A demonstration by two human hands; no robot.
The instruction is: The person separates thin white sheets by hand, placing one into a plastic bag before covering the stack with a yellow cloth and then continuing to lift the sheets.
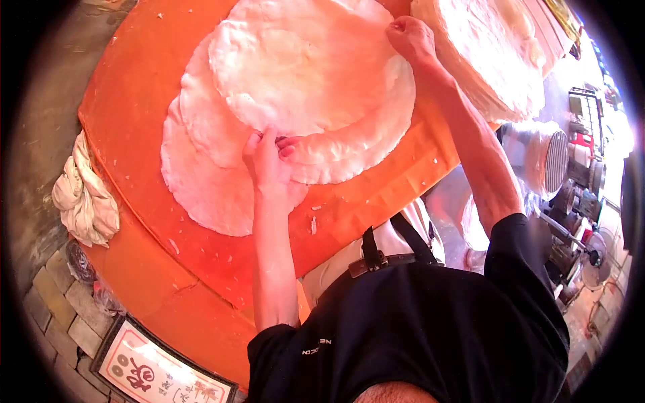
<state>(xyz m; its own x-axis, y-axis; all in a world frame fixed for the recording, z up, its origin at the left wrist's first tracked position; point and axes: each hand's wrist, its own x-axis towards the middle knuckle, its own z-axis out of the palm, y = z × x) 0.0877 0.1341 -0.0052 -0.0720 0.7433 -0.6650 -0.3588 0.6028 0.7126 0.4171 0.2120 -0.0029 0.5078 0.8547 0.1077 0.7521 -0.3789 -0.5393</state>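
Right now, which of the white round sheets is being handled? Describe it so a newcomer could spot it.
Start at the big orange round table, where thin white round sheets overlap in a fan. Take the top sheet, the one farthest up the table. Only it is gripped at two edges: the left hand pinches its near rim, the right hand its far rim, while the lowest sheet lies untouched.

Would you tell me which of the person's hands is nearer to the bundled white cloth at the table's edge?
Left. The left hand pinches the round sheets' near edge, closer to the white cloth; the right hand grips the top sheet's far edge.
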